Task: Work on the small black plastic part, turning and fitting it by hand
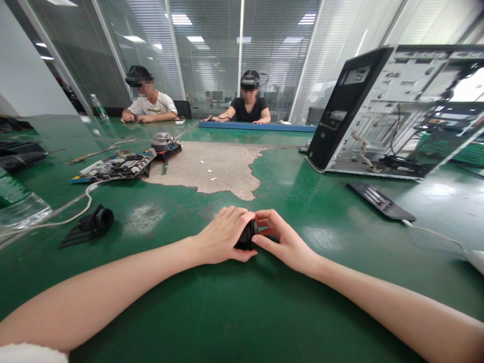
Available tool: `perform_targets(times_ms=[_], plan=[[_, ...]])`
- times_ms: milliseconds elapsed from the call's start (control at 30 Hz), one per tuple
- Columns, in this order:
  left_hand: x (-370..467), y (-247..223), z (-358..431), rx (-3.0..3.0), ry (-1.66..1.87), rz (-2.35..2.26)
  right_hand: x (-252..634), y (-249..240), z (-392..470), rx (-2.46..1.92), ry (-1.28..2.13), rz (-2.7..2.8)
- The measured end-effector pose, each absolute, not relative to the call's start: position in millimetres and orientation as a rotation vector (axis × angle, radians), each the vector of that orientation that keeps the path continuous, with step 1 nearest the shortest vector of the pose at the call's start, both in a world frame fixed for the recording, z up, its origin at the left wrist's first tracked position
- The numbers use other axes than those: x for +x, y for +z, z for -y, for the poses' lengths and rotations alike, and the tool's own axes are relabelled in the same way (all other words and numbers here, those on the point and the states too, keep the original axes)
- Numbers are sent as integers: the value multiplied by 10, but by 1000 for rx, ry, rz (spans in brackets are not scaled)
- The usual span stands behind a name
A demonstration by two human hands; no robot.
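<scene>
Between my two hands, low over the green tabletop [227,312], is a small black object [246,237]; its kind is hard to make out, as fingers hide much of it. My left hand [227,234] wraps round it from the left, palm over its top and thumb at the near side. From the right, my right hand [282,239] pinches its right end with thumb and fingertips. To the left of my left hand lies a black plastic part [96,222] with a round opening and a slatted flat piece.
An open computer case [351,111] stands at right, near a black flat device [380,201] with a white cable. A circuit board [117,166] and heatsink fan [164,143] lie left. A water bottle [22,201] is at far left. Two people sit across the table.
</scene>
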State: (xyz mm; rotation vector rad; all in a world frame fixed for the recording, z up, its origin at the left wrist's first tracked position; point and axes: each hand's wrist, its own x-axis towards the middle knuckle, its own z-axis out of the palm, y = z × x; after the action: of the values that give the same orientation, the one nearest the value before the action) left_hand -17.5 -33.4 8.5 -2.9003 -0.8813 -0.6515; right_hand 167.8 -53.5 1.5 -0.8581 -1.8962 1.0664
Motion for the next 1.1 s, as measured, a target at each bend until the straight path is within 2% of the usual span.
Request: perform_targets(times_ms=[800, 1100], plan=[[-216, 68, 342, -2850, -684, 794, 1682, 13, 560, -718, 1063, 1938], [-217, 60, 335, -2864, -705, 814, 1650, 16, 537, -749, 1164, 1826]])
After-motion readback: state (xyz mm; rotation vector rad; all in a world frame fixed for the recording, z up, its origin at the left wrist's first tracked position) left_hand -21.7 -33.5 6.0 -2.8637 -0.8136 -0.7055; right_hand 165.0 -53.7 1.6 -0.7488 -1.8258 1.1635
